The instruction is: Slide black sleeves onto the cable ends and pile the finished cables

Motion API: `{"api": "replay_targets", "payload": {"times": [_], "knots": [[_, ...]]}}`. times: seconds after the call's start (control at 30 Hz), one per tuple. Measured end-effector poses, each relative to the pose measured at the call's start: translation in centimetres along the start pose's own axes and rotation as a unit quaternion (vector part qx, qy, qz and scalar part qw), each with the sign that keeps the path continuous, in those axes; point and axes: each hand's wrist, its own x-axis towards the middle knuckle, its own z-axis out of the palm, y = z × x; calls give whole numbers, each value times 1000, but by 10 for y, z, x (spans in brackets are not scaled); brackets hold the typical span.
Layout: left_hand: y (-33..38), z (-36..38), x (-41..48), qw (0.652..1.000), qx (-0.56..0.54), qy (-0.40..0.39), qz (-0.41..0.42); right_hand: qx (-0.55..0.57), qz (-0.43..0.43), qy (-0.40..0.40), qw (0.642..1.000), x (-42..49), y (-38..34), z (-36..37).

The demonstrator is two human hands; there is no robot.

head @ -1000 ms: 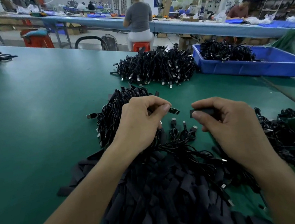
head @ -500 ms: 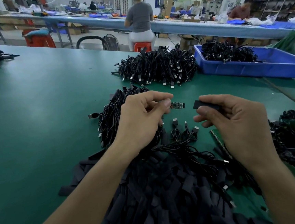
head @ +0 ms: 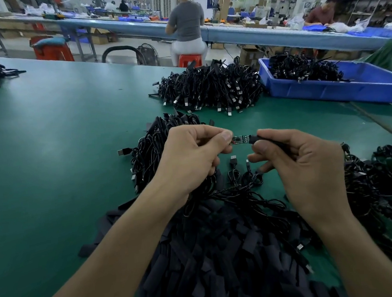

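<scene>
Cable heap (head: 150,150), too many to count, behind left hand (head: 191,158), which pinches one cable end (head: 241,140), a bare circuit strip: light, probably fragile, best held at its root. One black sleeve (head: 254,139), likely soft and light, mouth touching the strip's tip, pinched by right hand (head: 310,162). One blue bin (head: 351,89), far right.

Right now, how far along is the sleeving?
Done, apparently: cable pile by the left hand. In hand: it pinches a bare circuit-board end; right hand holds a black sleeve at its tip. Left: heap of loose sleeves, tangled cables at right.
</scene>
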Motion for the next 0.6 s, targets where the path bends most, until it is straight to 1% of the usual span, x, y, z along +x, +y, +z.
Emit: {"api": "replay_targets", "payload": {"times": [0.13, 0.33, 0.6], "knots": [[1, 0, 0, 1000, -20, -4, -16, 12, -2, 2, 1000, -1, -1, 1], [1, -1, 0, 999, -35, 5, -30, 24, 4, -30, 999, -1, -1, 0], [1, 1, 0, 995, -72, -19, -61, 13, -20, 18, 1000, -4, -2, 5]]}}
